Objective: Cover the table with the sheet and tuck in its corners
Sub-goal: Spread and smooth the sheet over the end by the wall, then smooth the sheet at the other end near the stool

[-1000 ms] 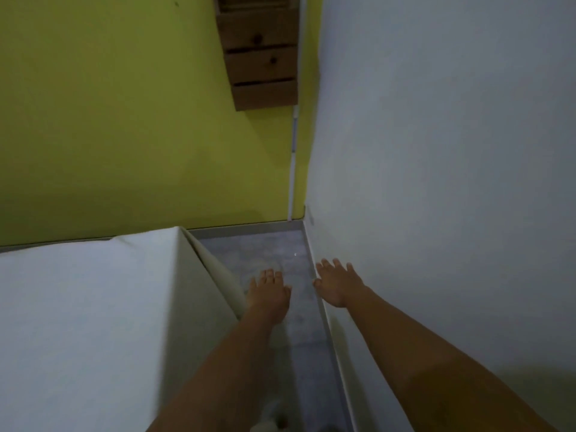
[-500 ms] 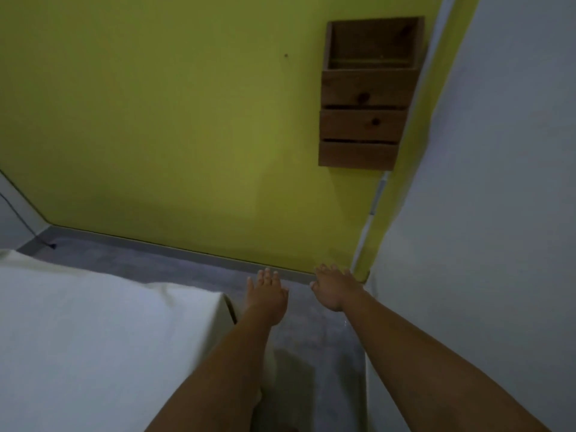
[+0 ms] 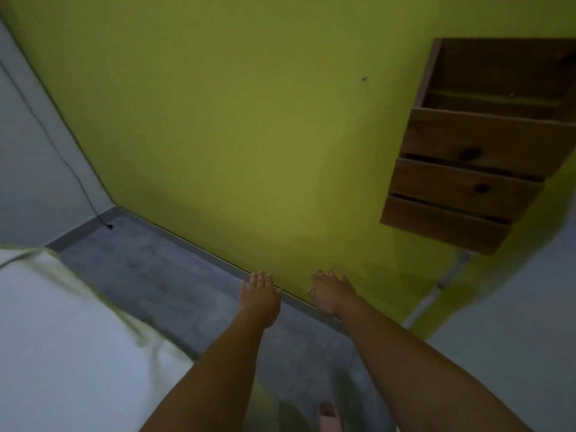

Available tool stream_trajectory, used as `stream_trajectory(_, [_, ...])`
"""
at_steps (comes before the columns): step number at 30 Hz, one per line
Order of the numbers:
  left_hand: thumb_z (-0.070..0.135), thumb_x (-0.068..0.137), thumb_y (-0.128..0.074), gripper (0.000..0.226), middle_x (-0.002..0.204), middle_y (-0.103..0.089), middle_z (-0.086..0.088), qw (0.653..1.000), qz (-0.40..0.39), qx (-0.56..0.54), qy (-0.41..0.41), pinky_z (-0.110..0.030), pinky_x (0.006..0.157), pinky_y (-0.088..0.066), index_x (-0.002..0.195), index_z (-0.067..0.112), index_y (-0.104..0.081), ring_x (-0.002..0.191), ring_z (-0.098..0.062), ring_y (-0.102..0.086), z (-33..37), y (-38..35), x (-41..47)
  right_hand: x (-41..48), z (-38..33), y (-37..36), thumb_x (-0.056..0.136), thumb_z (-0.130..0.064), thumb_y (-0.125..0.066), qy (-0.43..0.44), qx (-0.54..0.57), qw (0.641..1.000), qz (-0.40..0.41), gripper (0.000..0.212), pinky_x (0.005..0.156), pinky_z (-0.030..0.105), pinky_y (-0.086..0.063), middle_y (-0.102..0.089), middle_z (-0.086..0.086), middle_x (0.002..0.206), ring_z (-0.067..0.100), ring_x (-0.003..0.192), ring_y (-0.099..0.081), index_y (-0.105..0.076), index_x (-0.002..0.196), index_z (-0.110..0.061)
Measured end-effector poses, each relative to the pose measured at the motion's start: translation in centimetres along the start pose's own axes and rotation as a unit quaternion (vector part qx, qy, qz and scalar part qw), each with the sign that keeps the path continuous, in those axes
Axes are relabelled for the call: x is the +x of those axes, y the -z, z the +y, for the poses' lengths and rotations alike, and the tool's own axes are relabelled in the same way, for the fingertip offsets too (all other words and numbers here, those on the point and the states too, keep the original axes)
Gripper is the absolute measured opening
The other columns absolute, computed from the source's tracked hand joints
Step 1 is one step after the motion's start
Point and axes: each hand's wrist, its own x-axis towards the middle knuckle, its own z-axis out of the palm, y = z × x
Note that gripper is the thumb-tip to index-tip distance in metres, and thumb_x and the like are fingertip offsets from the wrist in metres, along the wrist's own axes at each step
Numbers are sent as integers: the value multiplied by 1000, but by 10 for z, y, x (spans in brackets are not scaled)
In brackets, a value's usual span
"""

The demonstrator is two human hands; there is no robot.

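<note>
down at the lower left, the sheet (image 3: 62, 338) lies pale across the table, which is hidden under it. its far edge drapes off toward the grey floor (image 3: 174, 275) in a soft fold, blurred enough that i can't tell whether that corner is tucked. out in front, both arms are stretched forward over the floor. the left hand (image 3: 260, 299) is flat, palm down, fingers straight and close together, gripping nothing, just right of the sheet's edge and clear of it. the right hand (image 3: 330, 293) sits beside it, well apart from the sheet, fingers straight and slightly fanned, also holding nothing. both hands line up with the foot of the yellow-green wall (image 3: 233, 135), where a grey skirting strip meets the floor. up on the right of that wall hangs a wooden rack (image 3: 467, 169) with slatted fronts. a thin dark cable (image 3: 67, 165) runs down the white wall (image 3: 28, 182) at left to the floor corner. at the bottom edge, a toe (image 3: 327, 416) peeks in between the forearms.
</note>
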Motion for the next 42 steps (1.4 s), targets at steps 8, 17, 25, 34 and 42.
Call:
stream_trajectory(8, [36, 104, -10, 57, 160, 2, -14, 992, 39, -51, 110, -47, 119, 0, 152, 5, -2, 148, -27, 3, -15, 59, 85, 124, 4, 77, 102, -35, -22, 103, -61, 993, 15, 55, 115, 53, -10, -7, 6, 160, 30, 146, -6, -14, 150, -11])
stream_trajectory(17, [37, 104, -11, 58, 160, 0, -14, 958, 60, -97, 262, -47, 120, -1, 152, 6, -3, 148, -28, 1, -101, 81, 109, 211, -84, 124, 102, -34, -21, 239, -105, 965, 15, 55, 116, 52, -9, -9, 6, 160, 29, 146, -8, -12, 150, -9])
stream_trajectory(25, [36, 104, -11, 57, 161, 2, -13, 912, 109, -127, 374, -47, 120, 0, 152, 7, -3, 148, -27, 3, -227, 111, 122, 289, -217, 169, 103, -34, -20, 357, -143, 923, 21, 55, 116, 52, -6, -3, 6, 160, 30, 146, -3, -11, 151, -10])
stream_trajectory(34, [36, 103, -14, 57, 161, -2, -13, 875, 136, -138, 443, -46, 119, -2, 152, 8, -6, 148, -27, 0, -367, 141, 137, 361, -378, 201, 102, -35, -21, 439, -161, 884, 29, 55, 116, 50, -6, -10, 7, 159, 30, 146, -7, -16, 149, -8])
stream_trajectory(42, [35, 104, -13, 56, 161, 1, -10, 811, 119, -200, 537, -46, 119, 0, 153, 11, -4, 149, -24, 3, -443, 122, 129, 394, -496, 194, 102, -34, -20, 523, -222, 823, -1, 55, 117, 49, -7, -9, 8, 160, 29, 146, -8, -13, 150, -8])
